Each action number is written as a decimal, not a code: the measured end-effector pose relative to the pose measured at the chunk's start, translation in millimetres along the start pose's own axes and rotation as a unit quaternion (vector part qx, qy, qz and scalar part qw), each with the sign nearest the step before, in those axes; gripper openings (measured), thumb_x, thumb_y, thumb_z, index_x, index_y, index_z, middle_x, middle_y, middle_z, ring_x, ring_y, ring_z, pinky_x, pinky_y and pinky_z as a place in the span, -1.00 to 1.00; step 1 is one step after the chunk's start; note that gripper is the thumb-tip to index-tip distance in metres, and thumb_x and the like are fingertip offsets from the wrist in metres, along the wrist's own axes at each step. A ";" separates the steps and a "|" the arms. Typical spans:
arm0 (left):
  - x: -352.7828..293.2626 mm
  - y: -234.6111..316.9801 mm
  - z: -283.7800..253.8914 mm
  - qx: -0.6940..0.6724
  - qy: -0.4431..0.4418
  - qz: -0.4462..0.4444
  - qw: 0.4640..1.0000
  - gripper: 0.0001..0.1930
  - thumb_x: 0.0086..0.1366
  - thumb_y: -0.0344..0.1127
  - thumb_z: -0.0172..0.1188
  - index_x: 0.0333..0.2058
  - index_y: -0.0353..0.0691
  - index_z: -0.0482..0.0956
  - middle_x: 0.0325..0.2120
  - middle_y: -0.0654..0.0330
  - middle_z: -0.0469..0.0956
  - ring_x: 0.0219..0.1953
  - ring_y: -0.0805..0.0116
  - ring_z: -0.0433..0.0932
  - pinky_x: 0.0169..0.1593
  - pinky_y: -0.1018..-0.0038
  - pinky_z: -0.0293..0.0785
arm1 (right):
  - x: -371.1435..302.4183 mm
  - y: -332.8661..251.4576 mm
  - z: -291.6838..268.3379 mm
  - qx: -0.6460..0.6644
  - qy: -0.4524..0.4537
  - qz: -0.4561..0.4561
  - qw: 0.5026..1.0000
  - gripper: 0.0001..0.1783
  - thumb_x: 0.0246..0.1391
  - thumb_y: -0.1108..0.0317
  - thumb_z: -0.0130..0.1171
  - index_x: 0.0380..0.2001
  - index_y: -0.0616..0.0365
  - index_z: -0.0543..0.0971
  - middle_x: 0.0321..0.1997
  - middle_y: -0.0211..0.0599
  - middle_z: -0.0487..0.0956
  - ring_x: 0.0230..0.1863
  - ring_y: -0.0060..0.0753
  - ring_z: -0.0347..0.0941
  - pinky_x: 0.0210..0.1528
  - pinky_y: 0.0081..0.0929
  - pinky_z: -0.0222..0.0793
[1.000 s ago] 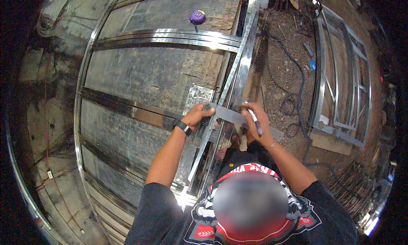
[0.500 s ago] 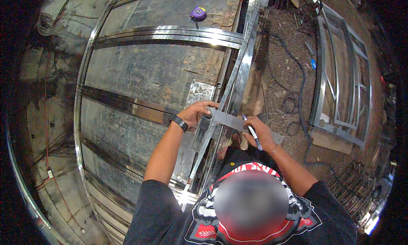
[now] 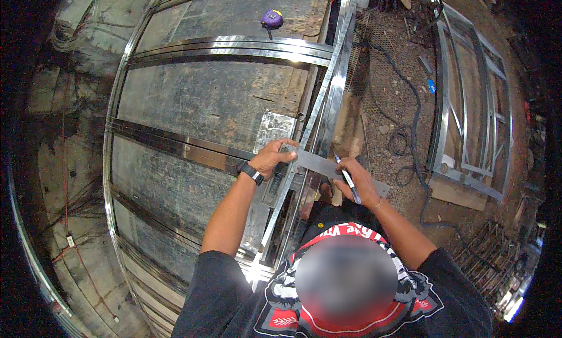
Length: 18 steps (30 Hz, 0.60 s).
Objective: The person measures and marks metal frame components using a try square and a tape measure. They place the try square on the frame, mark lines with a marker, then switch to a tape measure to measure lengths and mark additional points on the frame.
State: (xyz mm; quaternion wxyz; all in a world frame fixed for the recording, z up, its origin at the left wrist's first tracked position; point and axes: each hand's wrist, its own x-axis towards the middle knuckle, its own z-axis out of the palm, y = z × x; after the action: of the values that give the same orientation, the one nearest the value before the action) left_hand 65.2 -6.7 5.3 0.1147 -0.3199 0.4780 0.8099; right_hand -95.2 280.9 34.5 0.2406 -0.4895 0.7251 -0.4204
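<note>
While a red cord (image 3: 65,180) trails along the floor (image 3: 88,139) at far left, the work sits on the bench (image 3: 199,92), its dark top scuffed and worn. A shiny metal frame (image 3: 234,47) lies flat over it, crossbars spanning the surface, which presumably keeps the whole piece supported. Purple tape measure (image 3: 271,19) in the upper bay, apart from both hands, likely parked there to leave them free.

Left hand (image 3: 272,159): grip closed on the corner of a metal square (image 3: 318,162), thumb on top, probably to pin it down. The square's thicker arm lies toward the wearer; its blade runs rightward across a long metal bar (image 3: 336,87) at the frame's edge, apparently using that edge as a guide.

Right hand (image 3: 360,184): grip narrow, closed round a pen (image 3: 348,178), with the hand over the blade's outer part, perhaps steadying it. Pen tip beside the blade's upper edge; contact cannot be told.

Farther right, a black cable (image 3: 414,103) snakes over gravelly ground (image 3: 383,112). Second frame (image 3: 438,127) lies beyond, well apart.
</note>
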 end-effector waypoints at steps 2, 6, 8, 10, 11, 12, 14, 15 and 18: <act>-1.0 3.0 3.1 0.012 0.008 0.000 1.000 -0.59 0.21 -0.29 0.49 0.00 -0.17 0.60 -0.22 0.30 0.62 -0.13 0.48 0.53 0.11 0.43 0.39 | -0.1 1.8 0.9 0.004 0.007 -0.005 1.000 -0.52 -0.02 0.37 0.38 -0.02 0.14 0.47 -0.04 -0.04 0.53 0.00 0.15 0.52 0.04 -0.14 0.49; -3.2 7.9 8.7 0.038 0.021 0.011 0.999 -0.62 0.23 -0.32 0.47 -0.01 -0.17 0.59 -0.22 0.30 0.62 -0.14 0.48 0.54 0.10 0.42 0.40 | 0.4 -0.3 -0.5 0.008 0.008 -0.002 1.000 -0.54 -0.01 0.37 0.38 -0.02 0.13 0.47 -0.04 -0.03 0.53 0.00 0.16 0.52 0.04 -0.14 0.50; -2.8 9.6 10.5 0.060 0.025 0.025 0.998 -0.64 0.23 -0.32 0.47 -0.02 -0.18 0.60 -0.22 0.29 0.63 -0.14 0.48 0.54 0.10 0.42 0.40 | -0.3 0.1 -0.5 0.008 0.006 0.007 1.000 -0.54 -0.01 0.37 0.37 -0.03 0.13 0.47 -0.04 -0.03 0.53 0.00 0.17 0.52 0.05 -0.13 0.49; -1.5 8.2 8.7 0.062 0.019 0.029 0.997 -0.62 0.22 -0.29 0.48 -0.02 -0.18 0.59 -0.21 0.28 0.63 -0.13 0.47 0.54 0.10 0.41 0.40 | -0.2 0.0 -0.8 0.006 0.005 0.009 1.000 -0.55 -0.01 0.37 0.37 -0.04 0.13 0.47 -0.04 -0.02 0.53 0.01 0.17 0.51 0.06 -0.12 0.49; -0.5 5.6 5.8 0.054 0.013 0.025 0.998 -0.59 0.21 -0.25 0.51 -0.01 -0.18 0.59 -0.20 0.27 0.63 -0.12 0.47 0.53 0.11 0.41 0.40 | 0.3 -0.4 -1.2 0.004 0.005 0.006 1.000 -0.55 -0.02 0.37 0.37 -0.04 0.13 0.47 -0.04 -0.02 0.53 0.01 0.18 0.51 0.06 -0.12 0.49; 0.6 3.1 3.4 0.045 0.006 0.021 0.999 -0.56 0.20 -0.22 0.53 0.00 -0.17 0.59 -0.19 0.27 0.63 -0.11 0.46 0.53 0.11 0.41 0.39 | 0.7 -0.8 -1.5 0.001 0.005 0.004 1.000 -0.55 -0.02 0.37 0.37 -0.04 0.13 0.47 -0.04 -0.02 0.53 0.01 0.18 0.51 0.07 -0.11 0.49; 1.8 3.7 4.4 0.056 0.008 0.020 0.998 -0.56 0.20 -0.19 0.53 -0.01 -0.18 0.59 -0.20 0.27 0.63 -0.11 0.46 0.53 0.11 0.41 0.38 | 1.0 -0.7 -2.3 -0.001 0.002 0.012 1.000 -0.55 -0.02 0.37 0.37 -0.04 0.13 0.48 -0.05 -0.01 0.53 0.01 0.19 0.51 0.07 -0.11 0.49; 2.2 3.9 4.9 0.061 0.009 0.019 0.998 -0.56 0.20 -0.18 0.53 -0.02 -0.19 0.59 -0.21 0.27 0.63 -0.11 0.46 0.53 0.11 0.41 0.38 | 1.1 -0.7 -2.7 -0.001 0.000 0.016 1.000 -0.55 -0.03 0.38 0.37 -0.04 0.13 0.48 -0.05 -0.01 0.53 0.01 0.19 0.51 0.08 -0.10 0.48; 4.5 -0.2 1.7 0.073 0.013 0.026 0.997 -0.55 0.21 -0.15 0.53 -0.03 -0.20 0.59 -0.22 0.28 0.63 -0.12 0.46 0.53 0.09 0.42 0.39 | 0.5 3.7 -1.2 -0.001 0.000 0.010 1.000 -0.55 -0.03 0.37 0.37 -0.04 0.13 0.47 -0.05 0.00 0.53 0.01 0.20 0.50 0.07 -0.09 0.48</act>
State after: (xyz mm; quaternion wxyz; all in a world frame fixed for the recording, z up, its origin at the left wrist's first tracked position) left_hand 61.1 -5.7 2.9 0.1104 -0.3087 0.5455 0.7713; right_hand -98.1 281.6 32.0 0.2441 -0.4825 0.7304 -0.4174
